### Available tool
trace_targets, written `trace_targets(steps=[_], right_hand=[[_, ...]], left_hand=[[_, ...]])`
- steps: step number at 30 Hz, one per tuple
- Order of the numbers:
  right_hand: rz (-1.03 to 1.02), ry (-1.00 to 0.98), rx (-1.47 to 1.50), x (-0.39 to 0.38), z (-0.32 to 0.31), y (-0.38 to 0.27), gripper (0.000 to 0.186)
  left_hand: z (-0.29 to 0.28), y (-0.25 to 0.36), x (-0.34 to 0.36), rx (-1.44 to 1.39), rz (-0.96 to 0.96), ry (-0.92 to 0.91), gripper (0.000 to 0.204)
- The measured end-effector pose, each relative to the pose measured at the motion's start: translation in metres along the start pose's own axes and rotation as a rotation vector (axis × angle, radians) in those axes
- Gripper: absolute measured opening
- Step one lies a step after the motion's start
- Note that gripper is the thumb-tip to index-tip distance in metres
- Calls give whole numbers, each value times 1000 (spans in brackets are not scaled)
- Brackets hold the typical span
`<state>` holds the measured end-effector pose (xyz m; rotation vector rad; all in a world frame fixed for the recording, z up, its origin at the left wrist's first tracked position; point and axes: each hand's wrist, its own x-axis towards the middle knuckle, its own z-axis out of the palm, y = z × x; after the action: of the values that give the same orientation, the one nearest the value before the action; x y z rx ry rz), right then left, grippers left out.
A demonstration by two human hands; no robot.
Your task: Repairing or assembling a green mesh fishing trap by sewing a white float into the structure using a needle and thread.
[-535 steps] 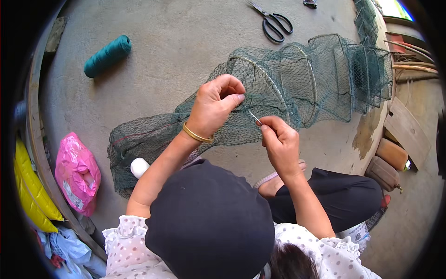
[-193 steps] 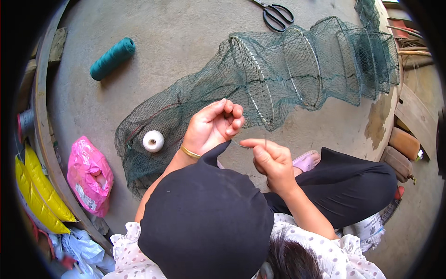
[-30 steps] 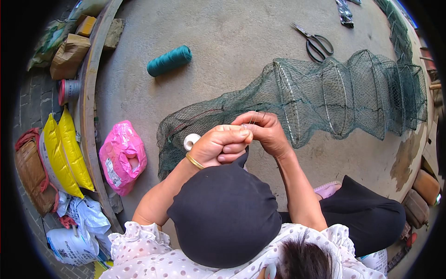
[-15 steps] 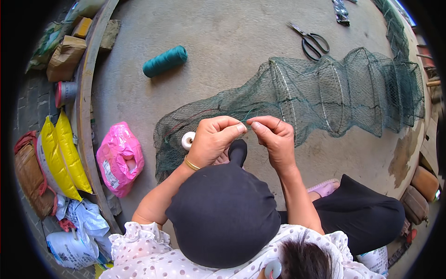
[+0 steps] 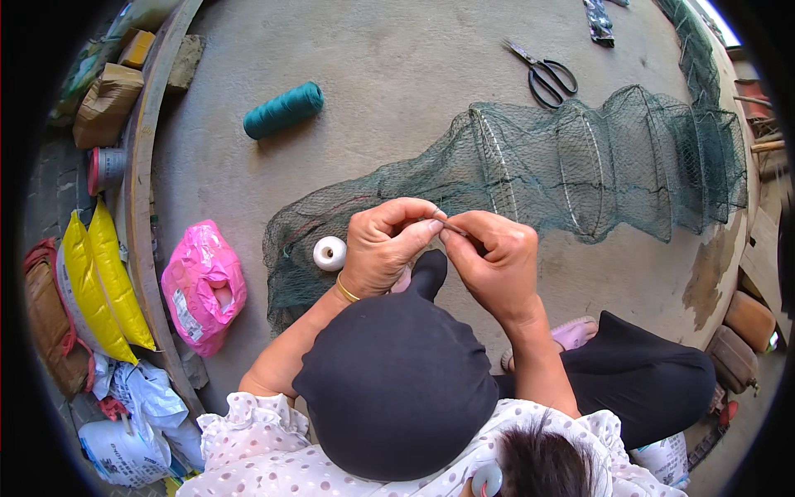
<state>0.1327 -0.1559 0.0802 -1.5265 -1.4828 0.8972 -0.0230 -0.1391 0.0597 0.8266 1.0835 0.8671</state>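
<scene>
A thin needle-like piece [image 5: 453,226] is held between two hands drawn close together, with a green net [image 5: 542,174] spread beyond.

One end of the piece is pinched by the thumb and forefinger of the right hand [image 5: 497,257]; the fingertips of the left hand [image 5: 377,248] are pressed together at the other end, though what is gripped there cannot be told. A white spool [image 5: 324,258] is seen just left of the left hand, on the net. A teal spool [image 5: 283,110] and black-handled scissors [image 5: 544,74] are laid farther out on the floor. A white label [image 5: 184,315] is borne by a pink bag [image 5: 207,269]; blue print is carried by a white sack [image 5: 124,451], lower left, and print by a white bag [image 5: 665,460], lower right.
</scene>
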Motion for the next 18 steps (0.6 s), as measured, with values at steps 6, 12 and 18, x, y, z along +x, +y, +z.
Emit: trace_targets(steps=[6,12,18], right_hand=[[54,-78,5,18,-15,-2,5],[173,-64,241,33,-16,-4,12],[303,-261,444,70,5,9,14]], left_hand=[[-6,11,14,579,432,-173,12],[-9,14,17,583,362,-58,8],[-17,3,31,276,316,-48,7]])
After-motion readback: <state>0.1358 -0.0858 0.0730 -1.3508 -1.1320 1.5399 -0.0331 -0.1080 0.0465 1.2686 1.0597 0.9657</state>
